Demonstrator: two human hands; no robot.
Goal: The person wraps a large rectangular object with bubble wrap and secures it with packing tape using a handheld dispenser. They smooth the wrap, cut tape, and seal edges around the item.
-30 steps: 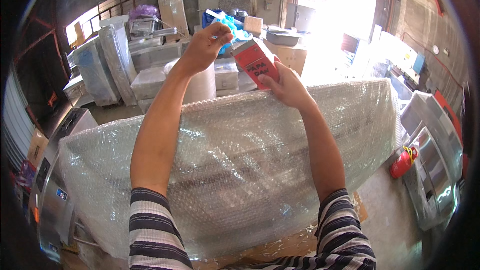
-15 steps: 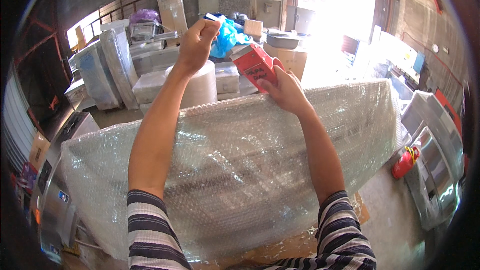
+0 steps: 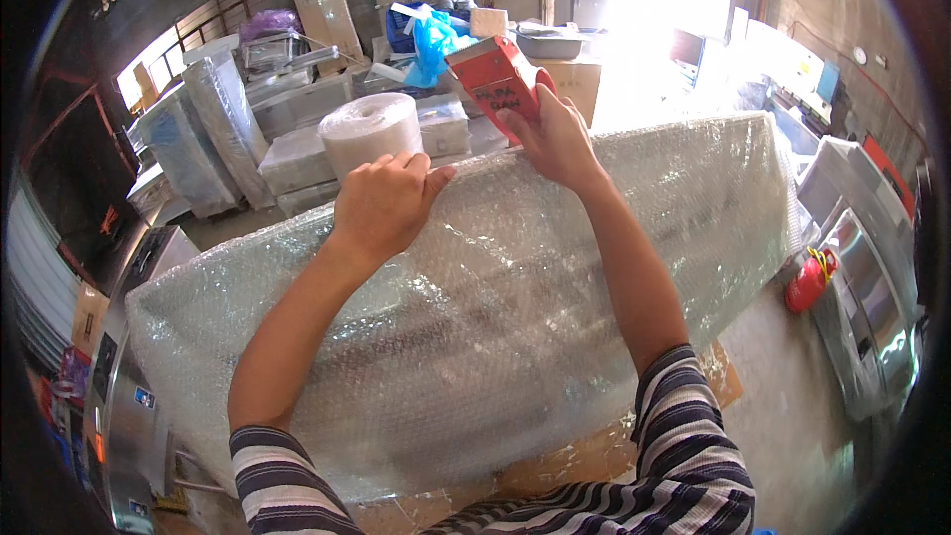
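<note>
A large long item wrapped in clear bubble wrap [image 3: 495, 307] stands in front of me. My left hand [image 3: 388, 200] rests on its top edge, fingers bent over the far side and thumb along the edge; the fingertips are hidden. My right hand [image 3: 555, 137] is closed round the handle of a red tape dispenser [image 3: 492, 89] with black handwriting on its side. The dispenser is held tilted above the top edge, right of my left hand. Any tape strip between the two cannot be made out.
Behind the wrapped item stands a bubble wrap roll [image 3: 371, 129] among wrapped metal units [image 3: 223, 129]. A blue plastic bag [image 3: 433, 45] and a cardboard box [image 3: 570, 79] lie farther back. On the right floor are a red cylinder [image 3: 812, 280] and a wrapped metal piece [image 3: 862, 307]. Cardboard [image 3: 505, 476] lies below.
My left hand has come down from a raised pinch onto the top edge of the wrapped item. My right hand still holds the tape dispenser in nearly the same place. The view has shifted slightly.
</note>
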